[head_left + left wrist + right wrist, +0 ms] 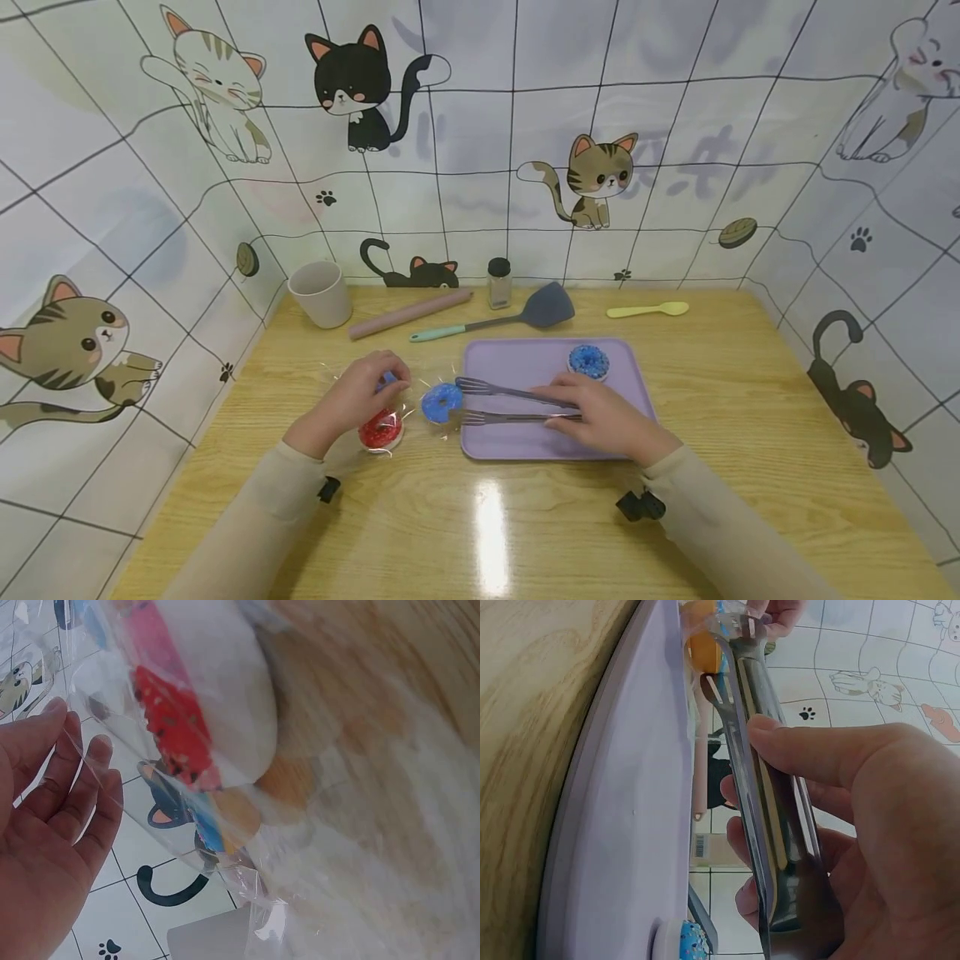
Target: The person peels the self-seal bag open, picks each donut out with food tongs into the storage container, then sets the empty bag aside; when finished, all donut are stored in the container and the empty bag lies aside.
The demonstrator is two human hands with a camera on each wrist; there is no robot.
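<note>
My right hand [600, 412] holds a pair of metal tongs [517, 417] over the lilac tray [547, 446]. The tongs' slotted ends are spread at the right edge of a blue toy donut [435, 404] in clear wrapping. To the left, my left hand [356, 392] pinches clear plastic wrapping [120, 787] between thumb and forefinger. Just below it lies a red donut [381, 433] in clear wrap, its red top and white base large in the left wrist view. Another blue donut [386, 381] is partly hidden behind the left fingers. A blue sprinkled donut [588, 362] sits on the tray.
Along the back stand a grey cup [321, 294] and a dark-lidded jar [498, 283]. A pink rolling pin [411, 314], a spatula [547, 307] with a green handle and a yellow spoon [648, 310] lie there too. Cat-print walls [480, 192] enclose the wooden table [735, 500].
</note>
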